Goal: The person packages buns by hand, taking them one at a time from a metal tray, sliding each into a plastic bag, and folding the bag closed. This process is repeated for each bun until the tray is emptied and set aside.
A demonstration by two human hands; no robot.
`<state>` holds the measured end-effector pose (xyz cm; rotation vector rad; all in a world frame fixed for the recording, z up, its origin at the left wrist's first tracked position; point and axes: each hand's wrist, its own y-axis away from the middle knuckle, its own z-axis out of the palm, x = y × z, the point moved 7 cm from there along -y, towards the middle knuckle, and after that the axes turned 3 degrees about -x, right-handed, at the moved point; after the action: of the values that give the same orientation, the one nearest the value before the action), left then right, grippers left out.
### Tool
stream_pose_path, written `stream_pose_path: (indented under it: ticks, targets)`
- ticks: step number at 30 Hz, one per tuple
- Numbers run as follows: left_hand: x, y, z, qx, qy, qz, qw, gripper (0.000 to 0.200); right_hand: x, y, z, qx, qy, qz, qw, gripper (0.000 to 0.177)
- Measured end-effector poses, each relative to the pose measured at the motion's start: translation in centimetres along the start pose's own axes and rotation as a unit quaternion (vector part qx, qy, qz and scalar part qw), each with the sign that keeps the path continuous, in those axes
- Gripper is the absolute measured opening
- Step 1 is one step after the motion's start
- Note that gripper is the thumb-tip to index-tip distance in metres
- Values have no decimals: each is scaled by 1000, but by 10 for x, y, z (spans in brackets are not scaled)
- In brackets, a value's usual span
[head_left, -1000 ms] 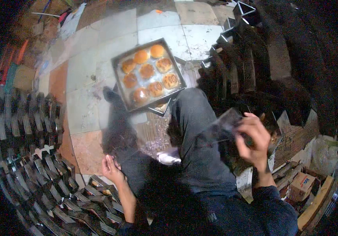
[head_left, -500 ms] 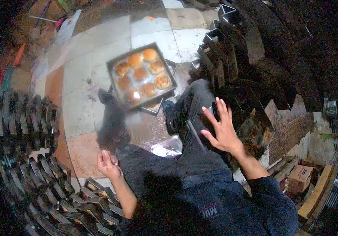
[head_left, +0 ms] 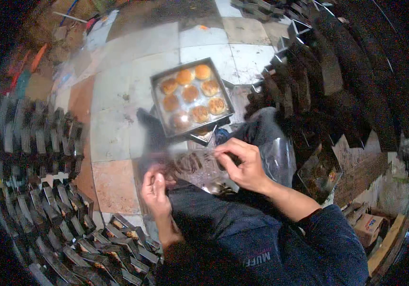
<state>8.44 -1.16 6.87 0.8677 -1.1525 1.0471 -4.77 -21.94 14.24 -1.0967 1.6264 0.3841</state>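
Note:
A square metal tray [head_left: 157, 102] with several round golden-brown buns [head_left: 190, 93] lies ahead on top of another tray, which shows partly beneath it. Below it, over the lap, a thin clear plastic sheet [head_left: 192, 167] is stretched between the hands. My right hand [head_left: 245, 164] pinches its upper right edge between thumb and fingers. At the sheet's left end is my left hand [head_left: 156, 188], fingers bent and blurred; its grip cannot be made out. More clear plastic [head_left: 280, 159] drapes over the right knee.
Dark metal trays [head_left: 35, 136] stand stacked on the left, with more at the lower left [head_left: 99, 252]. Tall tray stacks [head_left: 328, 71] rise on the right. A cardboard box [head_left: 367, 229] and a wooden plank [head_left: 388, 245] lie at the lower right. The floor is tiled [head_left: 114, 136].
Both hands have come closer together over the lap. My right hand has moved left and closed on clear plastic, which now spans the space between the hands. The view has shifted slightly.

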Motion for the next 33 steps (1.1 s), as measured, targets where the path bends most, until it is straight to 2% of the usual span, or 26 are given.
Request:
stream_pose_path:
  ticks: [1,3,4,6,7,9,10,11,12,13,14,16,18,20,21,22,23,24,25,26,27,28,29,30,32,33]
  targets:
    - [1,-6,-16,10,-1,1,1000,17,-7,-7,13,-38,-3,-33,999,8]
    - [-13,-16,-52,7,-13,-103,995,19,-19,-19,36,-114,-13,-80,990,7]
    - [-16,-21,-61,18,-11,-105,994,19,-18,-25,51,-138,-21,-99,985,9]
    - [-27,-22,-86,132,-35,-176,975,18,-21,-55,70,-140,-55,-147,978,9]
    - [-37,-23,-82,143,-34,-181,973,18,8,-74,88,-152,-60,-86,983,13]
    - [-43,-21,-84,295,-121,-26,947,16,109,-102,132,-137,-51,48,988,31]
    - [-60,-22,-94,302,-120,-30,945,16,176,-108,154,-112,-36,116,986,43]
    - [-85,-22,-104,253,-22,-47,966,15,257,-100,179,-204,146,145,957,49]
    - [-105,-20,-110,201,74,-63,975,16,331,-85,193,-288,320,167,887,57]
    - [-113,-18,-114,192,23,-59,979,17,373,-64,196,-267,382,199,862,63]
    - [-115,-14,-117,216,2,-72,974,17,396,-46,195,-242,442,227,833,70]
    - [-112,-3,-121,259,-21,-102,960,17,397,-30,191,-328,416,274,803,71]
    - [-115,4,-122,277,-32,-127,952,17,374,-52,186,-326,444,231,802,69]
    - [-118,10,-118,295,-46,-146,943,17,397,-79,182,-453,393,322,733,66]
    - [-121,10,-118,302,-49,-153,940,17,432,-93,174,-321,403,238,823,61]
    - [-122,14,-119,311,-56,-164,934,17,433,-129,159,-285,368,214,859,55]
    - [-123,16,-120,320,-65,-173,929,17,454,-163,144,-172,398,135,891,44]
    - [-124,17,-122,327,-72,-180,925,17,459,-195,123,-46,463,69,882,37]
    - [-127,17,-122,333,-77,-185,921,17,462,-221,108,75,430,-40,899,37]
    - [-125,21,-124,340,-81,-194,917,17,503,-247,98,19,483,43,874,36]
    - [-125,23,-126,344,-85,-201,913,17,570,-269,83,-23,451,127,883,52]
    - [-126,23,-127,349,-87,-208,910,17,637,-292,74,-87,515,137,842,61]
    - [-126,24,-127,352,-89,-209,908,17,593,-308,71,-65,396,259,878,70]
    - [-126,25,-127,355,-89,-214,906,17,658,-326,64,-178,455,225,843,61]
    - [-126,25,-127,353,-88,-220,905,16,631,-337,58,-114,381,312,863,71]
    - [-125,25,-126,351,-84,-221,906,16,587,-331,70,-154,418,282,850,64]
